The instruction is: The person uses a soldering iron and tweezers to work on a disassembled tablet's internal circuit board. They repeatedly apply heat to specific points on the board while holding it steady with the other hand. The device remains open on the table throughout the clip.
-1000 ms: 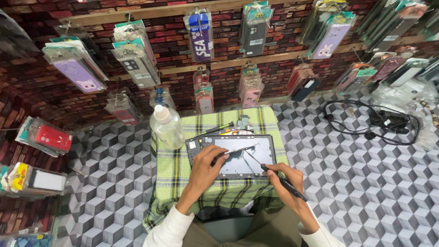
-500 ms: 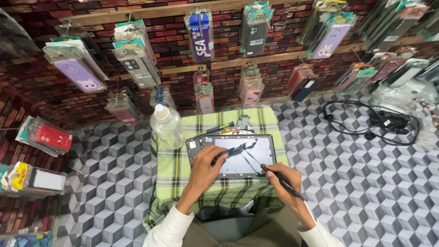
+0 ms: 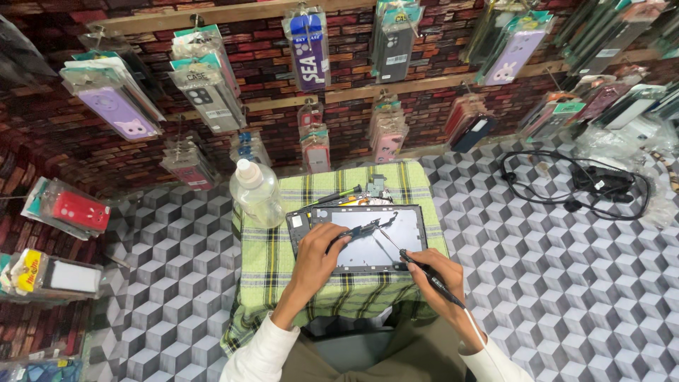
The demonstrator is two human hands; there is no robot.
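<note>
While both forearms reach forward from the near edge of the green checked cloth (image 3: 269, 276), each hand is busy on the opened tablet (image 3: 361, 244) lying flat at the cloth's middle. The left hand (image 3: 318, 247) rests on the tablet's left part, fingers closed on a thin dark strip (image 3: 368, 226) lifted off the pale inner surface. The right hand (image 3: 438, 272), near the tablet's near right corner, is clamped pen-fashion on a slim black tool (image 3: 424, 272) whose fine tip meets the panel near the strip. A slip of that tip could, I judge, scratch the panel or tear the strip, since the strip looks thin and is held under tension. Further back, a clear plastic bottle (image 3: 256, 194) stands at the cloth's far left corner; a nudge might tip it onto the tablet. A screwdriver (image 3: 332, 197) and small parts (image 3: 375, 185) lie along the far edge.
</note>
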